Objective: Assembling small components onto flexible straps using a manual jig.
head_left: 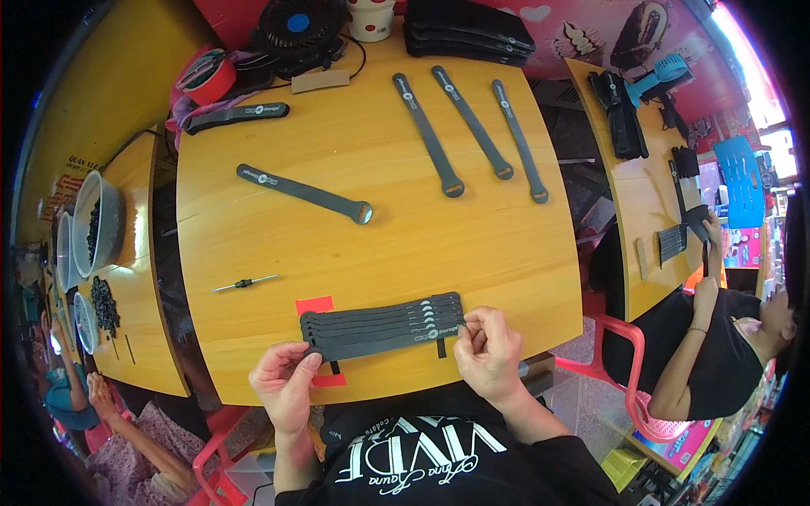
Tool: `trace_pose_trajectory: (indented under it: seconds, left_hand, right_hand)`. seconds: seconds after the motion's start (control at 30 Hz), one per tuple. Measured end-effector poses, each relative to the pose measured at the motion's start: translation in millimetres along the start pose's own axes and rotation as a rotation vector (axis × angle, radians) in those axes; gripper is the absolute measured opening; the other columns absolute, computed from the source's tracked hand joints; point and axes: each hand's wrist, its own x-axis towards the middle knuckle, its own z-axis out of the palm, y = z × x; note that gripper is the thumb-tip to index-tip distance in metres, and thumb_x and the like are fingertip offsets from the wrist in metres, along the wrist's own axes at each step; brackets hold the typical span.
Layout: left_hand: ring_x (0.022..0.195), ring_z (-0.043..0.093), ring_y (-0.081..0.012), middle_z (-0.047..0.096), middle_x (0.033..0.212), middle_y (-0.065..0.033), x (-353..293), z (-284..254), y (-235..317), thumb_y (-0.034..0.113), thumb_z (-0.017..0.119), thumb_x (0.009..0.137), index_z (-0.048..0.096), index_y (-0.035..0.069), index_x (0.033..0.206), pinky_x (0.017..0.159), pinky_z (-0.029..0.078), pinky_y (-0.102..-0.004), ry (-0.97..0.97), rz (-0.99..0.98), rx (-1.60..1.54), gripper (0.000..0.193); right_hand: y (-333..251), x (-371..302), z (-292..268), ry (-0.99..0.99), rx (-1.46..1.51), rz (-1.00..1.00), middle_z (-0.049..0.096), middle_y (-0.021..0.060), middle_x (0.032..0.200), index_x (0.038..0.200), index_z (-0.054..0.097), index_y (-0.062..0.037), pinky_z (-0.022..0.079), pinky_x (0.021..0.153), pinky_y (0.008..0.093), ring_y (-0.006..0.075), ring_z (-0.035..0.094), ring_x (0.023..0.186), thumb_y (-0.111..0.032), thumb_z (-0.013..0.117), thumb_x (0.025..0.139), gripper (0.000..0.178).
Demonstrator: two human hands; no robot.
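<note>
Several dark grey storage straps (380, 326) lie in an overlapping, fanned row near the table's front edge. My left hand (287, 379) pinches the left end of the front strap between thumb and fingers. At the other end of that same strap, my right hand (489, 350) is closed, fingertips together on its tip. Two black strips stick out below the row. A red tape patch (315, 304) shows behind the straps' left part, and another red patch (329, 380) lies in front, beside my left hand.
Single straps (304, 192) lie spread over the wooden table (380, 244), several of them at the back right. A screwdriver (245, 283) rests at the left. Behind stand a black fan (299, 25) and a strap stack (468, 32). A co-worker (717, 354) sits at the right table.
</note>
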Motion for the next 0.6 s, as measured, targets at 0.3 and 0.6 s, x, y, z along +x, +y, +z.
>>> trace_pose_trajectory:
  seconds: [0.3,0.6]
  left_hand:
    - [0.067,0.058,-0.0055,0.066,0.081,-0.0021,0,0,-2,-0.01,0.072,0.081,0.067,-0.002,0.096,0.061,0.046,-0.0182,0.01,0.006,0.001,0.018]
    - [0.065,0.057,-0.0051,0.066,0.078,-0.0014,-1,2,0,-0.009,0.072,0.082,0.068,-0.002,0.097,0.06,0.045,-0.018,0.007,0.0,-0.006,0.017]
  right_hand:
    - [-5,1,-1,0.007,0.022,0.021,0.057,0.0061,0.065,0.095,0.056,-0.0018,0.046,0.046,0.0261,0.0146,0.059,0.049,0.009,0.069,0.074,0.027]
    - [6,-8,-5,0.071,0.117,-0.042,0.058,0.0017,0.07,0.095,0.054,-0.0016,0.037,0.046,0.0177,0.0022,0.049,0.052,0.013,0.069,0.074,0.03]
